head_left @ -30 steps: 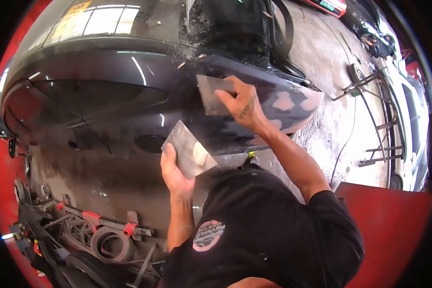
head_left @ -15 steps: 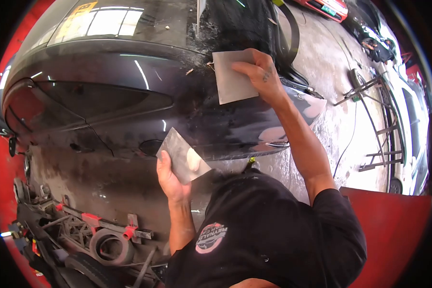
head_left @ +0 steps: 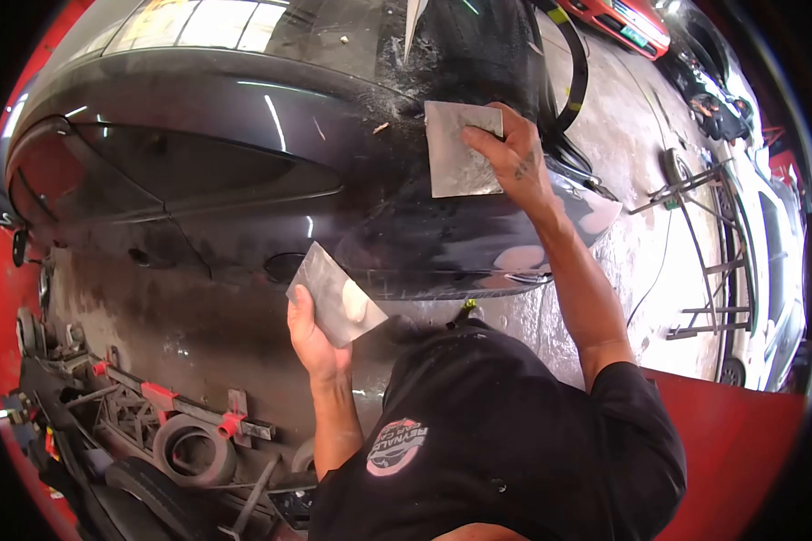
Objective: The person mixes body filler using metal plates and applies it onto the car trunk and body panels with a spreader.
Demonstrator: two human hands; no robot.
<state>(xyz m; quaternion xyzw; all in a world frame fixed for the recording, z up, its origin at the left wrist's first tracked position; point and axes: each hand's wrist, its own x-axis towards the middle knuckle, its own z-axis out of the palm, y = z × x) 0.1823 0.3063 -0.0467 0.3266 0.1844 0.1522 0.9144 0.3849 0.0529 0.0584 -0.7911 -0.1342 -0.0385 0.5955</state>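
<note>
My left hand (head_left: pixel 314 347) is closed on a flat, square grey putty plate (head_left: pixel 320 287), thumb over its near side. A cream-coloured dab of putty (head_left: pixel 355 307) sits on that plate. In my right hand (head_left: pixel 521 160) is a thin, square grey putty spreader (head_left: pixel 456 149), pinched with the thumb on its face; grey smears show there. The spreader is over the rear side of a dark car (head_left: pixel 406 221); whether it touches the panel I cannot tell. The left-hand plate is nearer to me, in front of the car's side.
Pale patches (head_left: pixel 521 260) mark the car's rear corner. Tyres (head_left: pixel 192 449) and a metal frame lie at lower left. On the right stand a metal rack (head_left: pixel 717 261) and a white car (head_left: pixel 779 270); a red car (head_left: pixel 618 22) is at the far top.
The view has shifted a little. My right hand and the spreader have moved slightly right, and the spreader's face now shows more smears. My left hand still holds the plate, slightly farther left.
</note>
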